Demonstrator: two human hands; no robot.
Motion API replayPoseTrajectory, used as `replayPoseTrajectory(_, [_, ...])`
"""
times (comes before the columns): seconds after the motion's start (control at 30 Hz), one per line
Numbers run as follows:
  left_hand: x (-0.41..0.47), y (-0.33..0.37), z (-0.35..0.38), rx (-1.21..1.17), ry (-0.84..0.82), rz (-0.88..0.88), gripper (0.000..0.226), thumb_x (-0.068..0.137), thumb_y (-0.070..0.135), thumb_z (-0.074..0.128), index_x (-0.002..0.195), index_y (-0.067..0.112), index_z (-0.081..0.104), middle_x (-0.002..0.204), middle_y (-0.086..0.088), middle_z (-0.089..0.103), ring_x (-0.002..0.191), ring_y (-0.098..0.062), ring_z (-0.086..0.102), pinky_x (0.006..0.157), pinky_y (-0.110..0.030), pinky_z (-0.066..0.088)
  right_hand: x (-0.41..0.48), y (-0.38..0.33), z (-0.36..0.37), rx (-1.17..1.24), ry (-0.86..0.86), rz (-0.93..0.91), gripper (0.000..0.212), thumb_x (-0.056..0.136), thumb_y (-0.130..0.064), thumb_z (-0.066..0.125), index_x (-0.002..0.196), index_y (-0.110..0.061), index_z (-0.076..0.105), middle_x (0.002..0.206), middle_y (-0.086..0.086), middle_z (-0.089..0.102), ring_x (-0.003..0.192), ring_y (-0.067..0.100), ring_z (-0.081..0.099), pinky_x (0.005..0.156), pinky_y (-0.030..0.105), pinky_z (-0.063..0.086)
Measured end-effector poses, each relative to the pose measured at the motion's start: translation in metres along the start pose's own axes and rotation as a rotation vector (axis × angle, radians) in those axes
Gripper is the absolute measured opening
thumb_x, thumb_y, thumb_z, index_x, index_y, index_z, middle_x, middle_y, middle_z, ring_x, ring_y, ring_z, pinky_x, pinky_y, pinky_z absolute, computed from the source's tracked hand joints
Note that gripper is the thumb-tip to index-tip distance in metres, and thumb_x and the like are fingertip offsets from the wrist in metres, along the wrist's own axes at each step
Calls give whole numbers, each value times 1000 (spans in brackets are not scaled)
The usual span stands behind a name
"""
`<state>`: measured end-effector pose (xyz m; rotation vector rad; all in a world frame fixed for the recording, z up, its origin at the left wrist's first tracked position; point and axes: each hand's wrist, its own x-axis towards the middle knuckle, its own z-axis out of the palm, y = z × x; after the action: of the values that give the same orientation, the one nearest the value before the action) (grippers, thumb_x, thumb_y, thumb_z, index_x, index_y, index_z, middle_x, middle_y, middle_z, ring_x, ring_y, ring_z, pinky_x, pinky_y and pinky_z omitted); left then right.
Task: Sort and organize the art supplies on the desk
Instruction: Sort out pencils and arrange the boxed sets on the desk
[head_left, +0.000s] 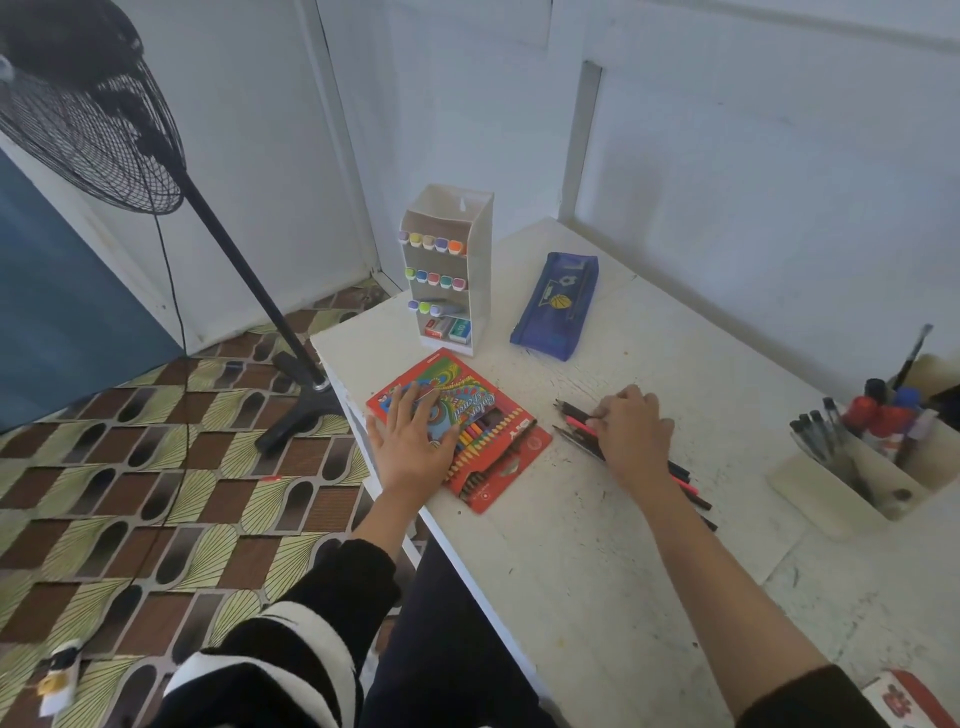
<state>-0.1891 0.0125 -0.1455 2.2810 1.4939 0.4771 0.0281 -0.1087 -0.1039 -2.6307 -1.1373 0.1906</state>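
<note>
A red colour-pencil box (488, 431) lies near the left edge of the white desk (597, 545), its coloured pencils showing through a window. My left hand (415, 436) rests flat on the box with fingers spread. To its right, a bunch of dark and pink pencils (576, 421) lies on the desk. My right hand (631, 431) covers the middle of that bunch with fingers curled around the pencils; both ends stick out from under it.
A white marker rack (480, 244) with coloured markers stands at the back left. A blue pencil pouch (558, 306) lies beside it. A beige holder (852, 483) with pens and brushes sits at the right. A black standing fan (93, 119) stands on the patterned floor.
</note>
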Motion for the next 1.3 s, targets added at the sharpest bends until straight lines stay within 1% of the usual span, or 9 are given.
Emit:
replayPoseTrajectory(0.23, [0, 1, -1, 1, -9, -2, 57, 93, 52, 46, 144, 32, 33, 157, 7, 18, 147, -13, 1, 115, -43, -12, 4, 2, -12, 113, 20, -31, 11, 91, -26, 60, 100, -21, 64, 98, -2, 64, 100, 19, 47, 81, 36, 30])
replayPoseTrajectory(0.37, [-1, 1, -1, 1, -16, -2, 57, 93, 52, 45, 145, 32, 32, 157, 7, 18, 147, -13, 1, 115, -44, -12, -8, -2, -40, 602, 181, -304, 10, 86, -9, 65, 96, -12, 64, 80, -6, 58, 62, 3, 49, 65, 12, 39])
replayPoseTrajectory(0.43, [-1, 1, -1, 2, -17, -3, 56, 93, 53, 45, 144, 32, 33, 157, 7, 18, 147, -14, 1, 115, -43, -13, -16, -4, -51, 724, 271, -358, 21, 87, -4, 63, 106, -12, 61, 77, -6, 58, 58, 9, 52, 59, 5, 39])
replayPoseTrajectory(0.63, [-1, 1, -2, 11, -27, -9, 56, 94, 52, 45, 145, 32, 32, 158, 7, 16, 147, -13, 0, 116, -44, -12, -35, -5, -54, 1180, 324, -139, 40, 91, 0, 54, 124, -21, 43, 83, 11, 66, 60, 16, 62, 65, 21, 54])
replayPoseTrajectory(0.73, [-1, 2, -2, 12, -32, -11, 56, 94, 52, 44, 145, 33, 31, 158, 7, 16, 147, -13, 0, 116, -45, -11, -47, -3, -39, 1374, 302, 35, 31, 93, 2, 49, 114, -19, 42, 88, 17, 69, 66, 24, 68, 71, 29, 56])
replayPoseTrajectory(0.93, [-2, 2, -2, 12, -37, -13, 56, 94, 52, 44, 145, 32, 30, 158, 7, 15, 147, -14, 0, 116, -45, -12, -69, 0, -3, 1526, 258, 197, 15, 98, -4, 42, 94, -18, 45, 99, 26, 65, 85, 31, 70, 81, 37, 56])
replayPoseTrajectory(1.0, [-1, 2, -2, 13, -39, -14, 57, 94, 52, 44, 146, 33, 30, 158, 6, 15, 147, -14, -1, 116, -44, -13, -73, 0, 5, 1507, 251, 236, 12, 96, -2, 47, 93, -14, 51, 98, 25, 66, 84, 28, 71, 74, 31, 57])
replayPoseTrajectory(1.13, [-1, 3, -3, 22, -40, -16, 57, 94, 52, 44, 146, 32, 30, 158, 7, 14, 147, -14, -1, 115, -45, -13, -85, -2, 15, 1283, 193, 200, 10, 85, 0, 63, 88, -9, 64, 81, 14, 67, 64, 10, 64, 61, 19, 52])
replayPoseTrajectory(1.3, [-2, 3, -3, 20, -42, -17, 58, 94, 52, 43, 146, 33, 29, 158, 7, 14, 147, -14, -2, 115, -45, -13, -76, -14, 36, 792, 107, -103, 12, 77, 1, 72, 86, -8, 71, 86, 2, 57, 65, 2, 51, 60, 7, 41])
